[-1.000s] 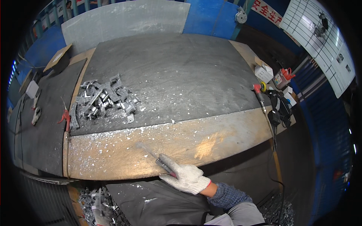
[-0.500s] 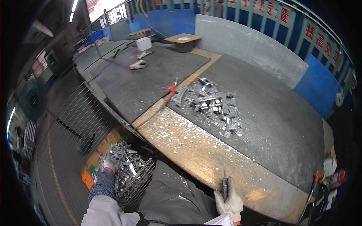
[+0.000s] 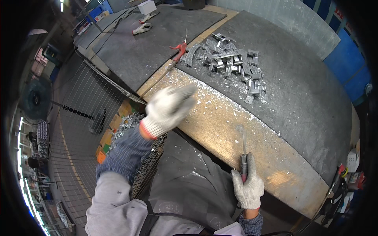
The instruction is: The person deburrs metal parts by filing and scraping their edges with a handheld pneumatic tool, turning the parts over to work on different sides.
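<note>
My left hand (image 3: 168, 105), in a white knit glove with a red cuff, is raised over the near left edge of the wooden strip of the workbench (image 3: 214, 129). Motion smears its fingers, so whether anything is in them does not show. My right hand (image 3: 249, 188), gloved the same way, is closed round the dark and red handle of a thin-bladed hand tool (image 3: 244, 157). Its narrow blade points away from me over the wood. Beyond lies a heap of silvery metal parts (image 3: 232, 59) on the dark mat (image 3: 291, 78). More such parts fill a wire basket (image 3: 147, 173) below my left arm.
A red-handled air gun (image 3: 180, 52) with a hose lies left of the heap. White gloves (image 3: 142, 28) and a white box (image 3: 147, 7) rest farther back. Metal flakes litter the wood. A floor fan (image 3: 36, 98) stands at left; assorted items crowd the bench's right end.
My left hand has come up out of the basket and moved right, over the bench edge. My right hand still grips the tool. The view has tilted downward.
</note>
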A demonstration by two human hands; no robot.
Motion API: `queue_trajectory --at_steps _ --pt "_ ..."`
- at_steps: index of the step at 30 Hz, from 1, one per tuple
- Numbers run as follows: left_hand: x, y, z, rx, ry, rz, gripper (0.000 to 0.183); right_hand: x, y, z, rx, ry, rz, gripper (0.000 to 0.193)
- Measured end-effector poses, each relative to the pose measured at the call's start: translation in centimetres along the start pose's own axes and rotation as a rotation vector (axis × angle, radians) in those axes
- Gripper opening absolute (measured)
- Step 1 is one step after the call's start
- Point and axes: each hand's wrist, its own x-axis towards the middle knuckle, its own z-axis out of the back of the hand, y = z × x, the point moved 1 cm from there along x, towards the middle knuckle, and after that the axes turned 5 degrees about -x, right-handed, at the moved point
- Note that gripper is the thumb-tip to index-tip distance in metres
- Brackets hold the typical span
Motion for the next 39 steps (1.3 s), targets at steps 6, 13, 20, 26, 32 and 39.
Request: queue_trajectory --at_steps 6,13,20,26,32,39 --pt "12.7 -2.0 -11.6 0.373 0.329 -0.438 0.05 -0.5 -1.0 -0.5 0.057 0.002 0.027 0.083" --pt "24.4 0.9 -17.9 0.55 0.456 0.0 0.045 0.0 -1.7 -0.1 0.117 0.067 0.083 0.08" --pt "24.3 7.7 -14.7 0.533 0.686 0.368 0.07 0.2 -1.8 0.7 0.084 0.136 0.151 0.079" --pt "19.9 6.1 -12.0 0.499 0.736 0.161 0.055 0.2 -2.2 0.4 0.073 0.178 0.242 0.081" --pt "14.8 2.9 -10.9 0.355 0.597 0.208 0.073 0.1 -2.3 0.5 0.032 0.143 0.206 0.082" --pt "11.5 1.2 -11.9 0.484 0.509 0.188 0.042 0.0 -2.1 0.1 0.066 0.086 0.208 0.081"
